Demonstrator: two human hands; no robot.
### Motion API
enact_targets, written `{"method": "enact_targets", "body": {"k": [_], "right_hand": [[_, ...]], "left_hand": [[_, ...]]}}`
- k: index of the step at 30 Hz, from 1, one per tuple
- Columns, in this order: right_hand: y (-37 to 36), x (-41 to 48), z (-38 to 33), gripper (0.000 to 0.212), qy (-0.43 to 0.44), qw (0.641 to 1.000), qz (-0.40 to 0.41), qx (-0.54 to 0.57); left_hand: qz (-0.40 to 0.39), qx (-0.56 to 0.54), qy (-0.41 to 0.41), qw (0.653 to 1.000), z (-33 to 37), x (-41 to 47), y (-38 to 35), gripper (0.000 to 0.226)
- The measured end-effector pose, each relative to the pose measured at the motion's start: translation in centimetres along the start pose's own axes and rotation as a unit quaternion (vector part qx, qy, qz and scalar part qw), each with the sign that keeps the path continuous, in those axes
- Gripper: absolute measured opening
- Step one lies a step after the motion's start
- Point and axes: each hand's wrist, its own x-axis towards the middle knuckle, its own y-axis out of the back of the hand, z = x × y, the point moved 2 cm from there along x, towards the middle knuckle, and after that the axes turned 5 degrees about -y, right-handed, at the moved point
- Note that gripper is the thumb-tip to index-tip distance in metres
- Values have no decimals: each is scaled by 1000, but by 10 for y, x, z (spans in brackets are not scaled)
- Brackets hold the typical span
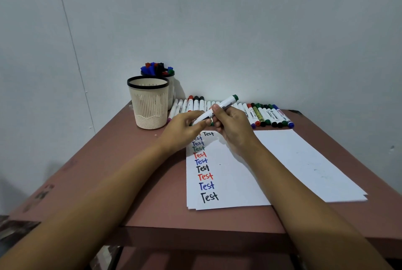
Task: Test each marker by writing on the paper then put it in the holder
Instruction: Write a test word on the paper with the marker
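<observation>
Marker (227, 103) with green end slants up-right above the paper (282, 161), its barrel wrapped in my right grip (233, 127), its low end pinched by my left grip (185, 130), nearer the empty holder (150, 108) on the bench (130, 171).

Pale grey-white wall (261, 30) fills the upper half, plain and matte. Thin dark seam (71, 52) runs down its left part on a slant, with a few small specks beside it lower down. Reddish-brown table (104, 150) stands with its far edge against the wall. Top is matte and flat, with dark smudges (43, 193) near the left edge and a small dark mark at the far right corner. Front edge is thick and darker, and a lower board (195, 261) of the same colour shows beneath it. Patch of mottled grey floor (10, 228) shows at lower left. Light is soft, cool, fairly dim; faint shadow lies on the wall left of the table.
</observation>
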Motion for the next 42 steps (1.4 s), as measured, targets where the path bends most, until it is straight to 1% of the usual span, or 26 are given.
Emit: {"method": "enact_targets", "body": {"k": [4,7,8,10,11,13,15,17,19,21,27,34,39,42], "right_hand": [[2,1,-1,25,9,1000,-3,8],[2,1,-1,24,13,1000,5,1],[2,2,-2,23,12,1000,18,15],[5,2,-5,17,-1,995,61,78],[7,3,-7,14,-14,990,83,112],[12,5,-6,10,-45,982,106,152],[15,7,0,9,-67,984,105,131],[16,8,6,16,-68,990,95,73],[16,9,11,25,-56,995,86,14],[15,10,15,30,-43,996,80,-23],[10,9,22,33,-26,996,59,-70],[10,11,27,32,-9,993,59,-106],[10,13,28,33,-2,992,53,-111],[10,13,29,32,-4,992,65,-113]], "left_hand": [[18,12,3,1000,-3,-1,2,32],[12,24,16,1000,-9,-1,3,30],[13,32,23,999,-11,-1,4,35],[21,60,45,997,-13,-1,7,46],[31,68,56,996,-15,-1,8,46],[64,67,81,992,-19,0,11,37],[96,43,118,987,-28,2,14,23],[124,-9,159,979,-37,3,17,5],[145,-40,199,968,-43,4,20,14],[147,-61,226,961,-45,4,22,15],[133,-73,234,960,-45,5,21,10],[129,-74,233,961,-42,4,20,11],[130,-78,231,961,-40,4,19,11],[128,-74,231,962,-40,4,19,9]]}}
